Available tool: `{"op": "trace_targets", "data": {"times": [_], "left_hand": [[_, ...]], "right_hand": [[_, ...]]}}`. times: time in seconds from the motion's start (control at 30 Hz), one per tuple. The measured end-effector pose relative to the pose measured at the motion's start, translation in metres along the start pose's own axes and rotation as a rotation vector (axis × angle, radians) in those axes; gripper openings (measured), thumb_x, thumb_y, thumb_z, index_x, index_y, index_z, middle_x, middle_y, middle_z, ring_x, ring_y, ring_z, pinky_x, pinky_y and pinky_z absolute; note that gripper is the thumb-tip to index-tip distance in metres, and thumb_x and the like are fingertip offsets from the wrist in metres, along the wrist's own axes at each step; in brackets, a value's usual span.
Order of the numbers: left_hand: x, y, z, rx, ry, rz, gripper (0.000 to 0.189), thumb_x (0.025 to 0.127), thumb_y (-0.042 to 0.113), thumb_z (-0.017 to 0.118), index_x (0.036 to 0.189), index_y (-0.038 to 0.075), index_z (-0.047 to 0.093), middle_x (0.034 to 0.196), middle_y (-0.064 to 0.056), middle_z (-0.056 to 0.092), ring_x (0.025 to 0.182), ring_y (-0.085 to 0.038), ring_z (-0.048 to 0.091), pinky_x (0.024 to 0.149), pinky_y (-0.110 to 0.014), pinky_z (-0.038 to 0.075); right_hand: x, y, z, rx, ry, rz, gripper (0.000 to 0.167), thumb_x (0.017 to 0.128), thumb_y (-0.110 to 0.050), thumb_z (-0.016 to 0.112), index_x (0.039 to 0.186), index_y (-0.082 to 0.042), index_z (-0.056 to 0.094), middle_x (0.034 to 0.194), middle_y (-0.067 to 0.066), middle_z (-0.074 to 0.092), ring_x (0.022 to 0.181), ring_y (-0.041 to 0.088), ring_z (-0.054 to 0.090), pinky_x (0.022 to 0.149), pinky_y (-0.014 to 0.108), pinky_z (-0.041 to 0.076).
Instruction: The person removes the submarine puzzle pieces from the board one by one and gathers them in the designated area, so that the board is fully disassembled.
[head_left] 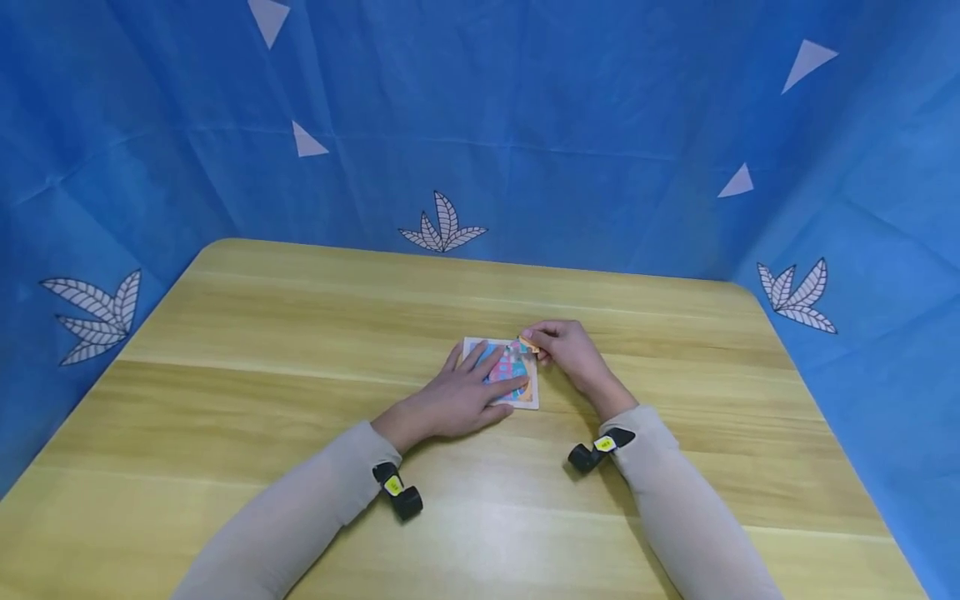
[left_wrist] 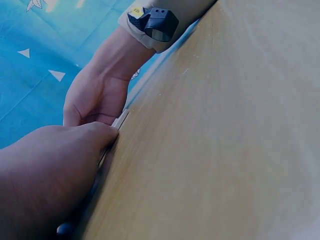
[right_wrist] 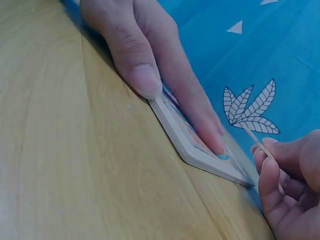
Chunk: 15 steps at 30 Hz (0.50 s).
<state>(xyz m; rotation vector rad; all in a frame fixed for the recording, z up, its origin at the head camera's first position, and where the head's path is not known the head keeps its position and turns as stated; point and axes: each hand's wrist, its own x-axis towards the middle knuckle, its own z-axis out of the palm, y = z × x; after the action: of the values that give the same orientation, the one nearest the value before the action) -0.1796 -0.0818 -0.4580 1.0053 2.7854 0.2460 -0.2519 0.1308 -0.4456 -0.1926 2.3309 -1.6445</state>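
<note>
A small framed jigsaw puzzle (head_left: 531,402) with a pale rim and a colourful picture lies flat on the table. My left hand (head_left: 465,398) rests over it, fingers spread across the picture; in the right wrist view its thumb presses at the puzzle's rim (right_wrist: 200,162). Just above the puzzle's far right corner, my right hand (head_left: 573,354) pinches an orange and teal puzzle piece (head_left: 530,344) between thumb and fingers. Edge-on in the right wrist view, that thin piece (right_wrist: 257,140) sits tilted and raised beside the frame. Much of the picture is hidden under the left hand.
The wooden table (head_left: 300,333) extends around the puzzle on all sides. A blue curtain (head_left: 525,100) with white triangles and leaf prints hangs behind it and at both sides. Black wrist cameras (head_left: 405,500) are strapped over the beige sleeves.
</note>
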Motion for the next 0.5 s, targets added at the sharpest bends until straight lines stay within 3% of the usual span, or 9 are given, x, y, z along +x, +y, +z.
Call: {"op": "trace_targets", "data": {"times": [0.23, 0.5], "left_hand": [[-0.002, 0.001, 0.002, 0.025, 0.007, 0.026, 0.053, 0.103, 0.058, 0.021, 0.154, 0.043, 0.019, 0.163, -0.007, 0.002, 0.147, -0.040, -0.005, 0.114, -0.064, -0.004], [-0.002, -0.001, 0.003, 0.020, 0.007, 0.061, 0.047, 0.104, 0.055, 0.020, 0.151, 0.051, 0.021, 0.163, -0.008, 0.005, 0.145, -0.043, -0.007, 0.112, -0.067, -0.003]], "right_hand": [[-0.002, 0.001, -0.003, 0.105, -0.009, 0.004, 0.027, 0.098, -0.014, 0.061, 0.114, 0.006, 0.068, 0.079, 0.007, 0.063, 0.060, 0.011, 0.057, 0.056, 0.023, 0.054], [-0.003, 0.006, -0.015, 0.126, -0.007, 0.023, 0.027, 0.100, -0.012, 0.058, 0.119, 0.005, 0.065, 0.090, 0.011, 0.064, 0.063, 0.012, 0.059, 0.061, 0.026, 0.057]]}}
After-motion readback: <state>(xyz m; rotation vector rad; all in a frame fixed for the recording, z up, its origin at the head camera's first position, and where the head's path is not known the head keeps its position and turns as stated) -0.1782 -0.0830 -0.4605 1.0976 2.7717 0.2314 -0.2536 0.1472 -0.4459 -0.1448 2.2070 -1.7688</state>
